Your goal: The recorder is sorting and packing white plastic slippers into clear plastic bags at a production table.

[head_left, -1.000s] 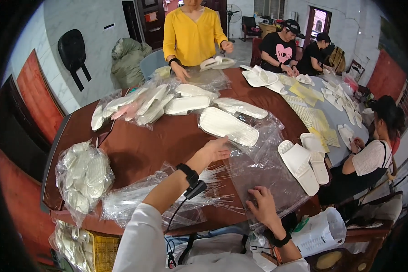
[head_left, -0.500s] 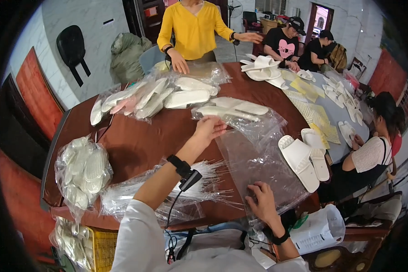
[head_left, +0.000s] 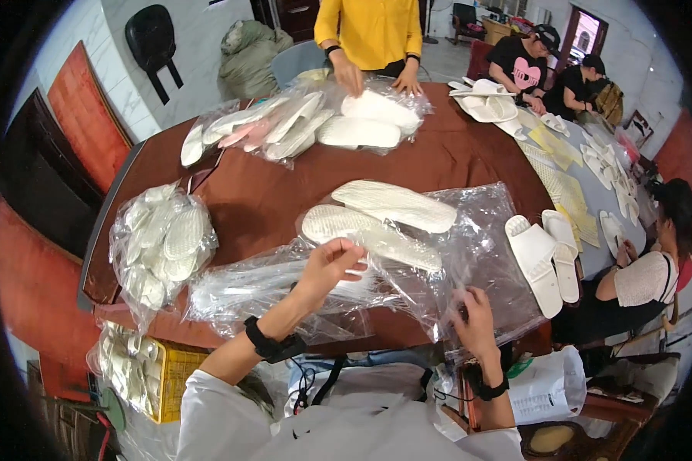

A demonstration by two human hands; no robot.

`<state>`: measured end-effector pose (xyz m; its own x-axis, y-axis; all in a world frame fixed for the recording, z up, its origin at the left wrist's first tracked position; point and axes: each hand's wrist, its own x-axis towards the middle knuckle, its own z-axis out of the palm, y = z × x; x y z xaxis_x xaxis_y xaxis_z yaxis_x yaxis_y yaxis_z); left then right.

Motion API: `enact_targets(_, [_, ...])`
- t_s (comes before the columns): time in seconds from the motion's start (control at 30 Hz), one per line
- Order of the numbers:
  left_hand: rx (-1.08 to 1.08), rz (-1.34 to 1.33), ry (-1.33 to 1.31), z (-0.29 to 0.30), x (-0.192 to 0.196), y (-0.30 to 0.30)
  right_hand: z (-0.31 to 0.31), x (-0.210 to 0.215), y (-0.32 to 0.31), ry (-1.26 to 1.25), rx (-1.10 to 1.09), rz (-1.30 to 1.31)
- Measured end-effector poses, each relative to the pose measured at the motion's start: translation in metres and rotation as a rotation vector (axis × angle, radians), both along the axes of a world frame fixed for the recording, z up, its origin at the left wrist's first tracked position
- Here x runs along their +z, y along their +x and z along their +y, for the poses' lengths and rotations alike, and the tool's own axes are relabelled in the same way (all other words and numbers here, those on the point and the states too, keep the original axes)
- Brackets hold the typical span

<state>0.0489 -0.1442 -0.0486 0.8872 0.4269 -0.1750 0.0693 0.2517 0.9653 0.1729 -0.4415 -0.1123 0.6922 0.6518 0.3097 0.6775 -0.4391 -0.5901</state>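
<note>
A pair of white slippers lies soles up in front of me, the far slipper [head_left: 396,206] beside the near slipper [head_left: 338,223]. Clear plastic covers at least part of the near one. My left hand [head_left: 327,270] is closed in a pinch on a clear plastic bag [head_left: 419,296] at this slipper's near side. Curled fingers of my right hand [head_left: 475,319] grip the bag's crumpled right part, though the fingertips are partly hidden. Another clear bag [head_left: 488,203] is spread flat beneath, toward the right. Close to it sits a pair of white slides [head_left: 537,257].
A bundle of thin white strips [head_left: 254,288] in plastic lies near the table edge. Bagged slippers [head_left: 161,238] sit at left, more bagged slippers [head_left: 357,132] at the back. Across the table, a person in yellow [head_left: 369,34] handles them. A yellow crate [head_left: 181,376] stands below left.
The bagged slippers have come nearer to me and turned, and my left hand has drawn back with them. My right hand has closed on the plastic. My view has shifted slightly left.
</note>
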Motion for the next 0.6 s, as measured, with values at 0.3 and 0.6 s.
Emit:
enact_targets(0.3, [0.126,0.143,0.978,0.048,-0.021,-0.053,0.027,0.091,-0.079,0.312,-0.157,-0.114])
enact_targets(0.6, [0.133,0.285,0.262,0.121,-0.070,-0.019,0.095,0.086,-0.099,0.012,0.035,-0.223])
